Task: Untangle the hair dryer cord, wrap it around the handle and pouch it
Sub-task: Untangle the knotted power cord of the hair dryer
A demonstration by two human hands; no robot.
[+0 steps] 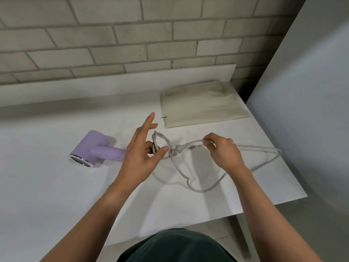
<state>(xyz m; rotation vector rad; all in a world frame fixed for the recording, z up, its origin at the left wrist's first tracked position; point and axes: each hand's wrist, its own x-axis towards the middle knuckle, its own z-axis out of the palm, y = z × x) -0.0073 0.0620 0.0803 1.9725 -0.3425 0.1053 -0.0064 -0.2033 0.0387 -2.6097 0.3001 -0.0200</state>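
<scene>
The purple dryer lies on its side on the white table, on the left. Its shiny round end points toward the person. Its handle points right, and the end of the handle is hidden behind the left hand.

The gray cord is tangled just right of the handle. There is a tight knot in it, between the two hands. The left hand pinches a small loop of cord with its thumb and a bent finger, just left of the knot. Its first finger sticks straight up and touches nothing. The right hand is curled and pinches the cord just right of the knot, lifting it a bit off the table.

From the right hand the cord runs far to the right. It bends near the table edge, comes back in a big loose curve, and goes up to the knot. A small dark part under the lifted cord may be the plug, but it is too blurry to tell.

The flat beige pouch lies on the table behind the hands, near the brick wall. It touches neither the cord nor the hands.
</scene>
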